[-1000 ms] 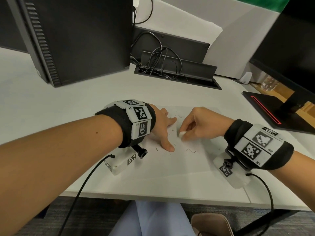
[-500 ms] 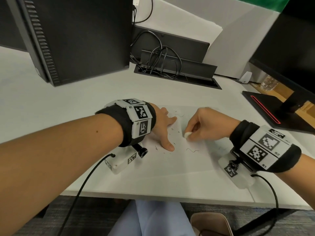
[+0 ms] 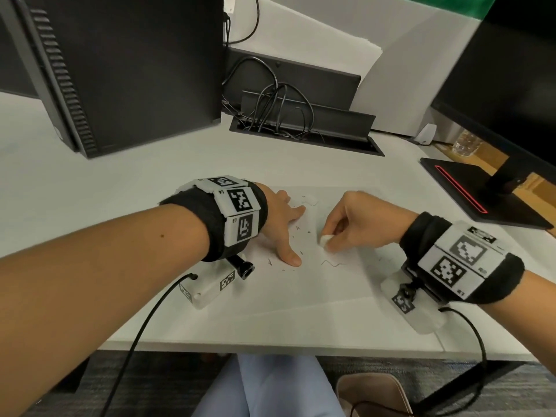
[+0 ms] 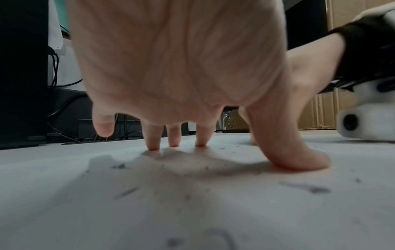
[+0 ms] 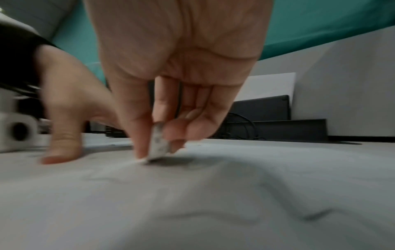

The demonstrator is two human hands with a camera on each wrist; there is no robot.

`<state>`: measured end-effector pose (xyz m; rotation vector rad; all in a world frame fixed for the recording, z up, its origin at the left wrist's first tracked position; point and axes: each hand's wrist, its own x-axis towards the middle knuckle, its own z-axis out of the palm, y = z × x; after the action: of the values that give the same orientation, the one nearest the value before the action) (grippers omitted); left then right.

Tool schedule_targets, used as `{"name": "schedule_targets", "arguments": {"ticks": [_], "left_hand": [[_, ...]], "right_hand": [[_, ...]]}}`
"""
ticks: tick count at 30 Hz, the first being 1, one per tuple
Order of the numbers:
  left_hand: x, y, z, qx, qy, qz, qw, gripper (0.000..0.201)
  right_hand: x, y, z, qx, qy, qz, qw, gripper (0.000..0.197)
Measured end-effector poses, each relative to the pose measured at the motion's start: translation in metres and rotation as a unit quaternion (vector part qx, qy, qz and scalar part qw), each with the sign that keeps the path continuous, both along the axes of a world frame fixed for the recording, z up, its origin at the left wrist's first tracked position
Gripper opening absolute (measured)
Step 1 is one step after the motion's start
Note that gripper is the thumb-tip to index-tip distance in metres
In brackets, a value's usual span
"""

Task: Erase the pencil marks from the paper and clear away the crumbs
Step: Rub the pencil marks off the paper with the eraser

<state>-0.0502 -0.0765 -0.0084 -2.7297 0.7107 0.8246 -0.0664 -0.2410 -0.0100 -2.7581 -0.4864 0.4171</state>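
1. we have our left hand (image 3: 281,224) spread flat on the paper (image 3: 301,290), fingers (image 4: 153,142) straight and thumb pressed down, holding nothing

2. our right hand (image 3: 358,227) pinches a small white eraser (image 3: 325,240) between thumb and fingertips, its lower edge touching the sheet just right of the left thumb

3. the paper lies on the desk (image 3: 150,176) between our wrists; a wavy pencil mark (image 3: 331,263) just below the eraser and fainter ones near the sheet's far edge are not yet erased, and dark crumbs (image 3: 301,230) lie scattered between the hands

4. the sheet looks raised in a soft ridge in the right wrist view; a hard stroke toward it could crease or tear the paper, we judge

5. if the left hand lets up, the rubbing could drag the sheet across the desk

6. the eraser face (image 5: 158,145) looks grey with graphite, so it may smear rather than lift

7. our left fingers sit among crumbs and could grind them in or smudge marks

8. the wrist bands (image 3: 240,212) carry black-and-white square codes with tiny labels too small to read surely; we see no brand
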Motion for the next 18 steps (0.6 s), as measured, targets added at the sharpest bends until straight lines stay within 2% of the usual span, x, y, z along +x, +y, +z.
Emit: {"name": "schedule_targets", "arguments": {"ticks": [2, 5, 11, 15, 18], "left_hand": [[0.001, 0.0, 0.001, 0.004, 0.0, -0.001, 1.0, 0.105], [0.001, 0.0, 0.0, 0.001, -0.003, -0.002, 1.0, 0.106], [0.004, 0.0, -0.001, -0.002, 0.001, -0.001, 1.0, 0.106], [0.004, 0.0, -0.002, -0.004, -0.002, -0.004, 1.0, 0.105], [0.006, 0.002, -0.003, -0.008, -0.007, -0.01, 1.0, 0.105]], "right_hand": [[-0.001, 0.002, -0.001, 0.004, 0.0, 0.011, 1.0, 0.008], [0.005, -0.001, 0.001, -0.014, -0.037, -0.017, 0.999, 0.008], [0.003, -0.005, 0.0, 0.011, -0.007, -0.026, 1.0, 0.007], [0.001, -0.006, 0.001, -0.006, 0.002, -0.015, 1.0, 0.009], [0.005, -0.014, 0.003, -0.024, -0.023, -0.042, 0.999, 0.01]]}}
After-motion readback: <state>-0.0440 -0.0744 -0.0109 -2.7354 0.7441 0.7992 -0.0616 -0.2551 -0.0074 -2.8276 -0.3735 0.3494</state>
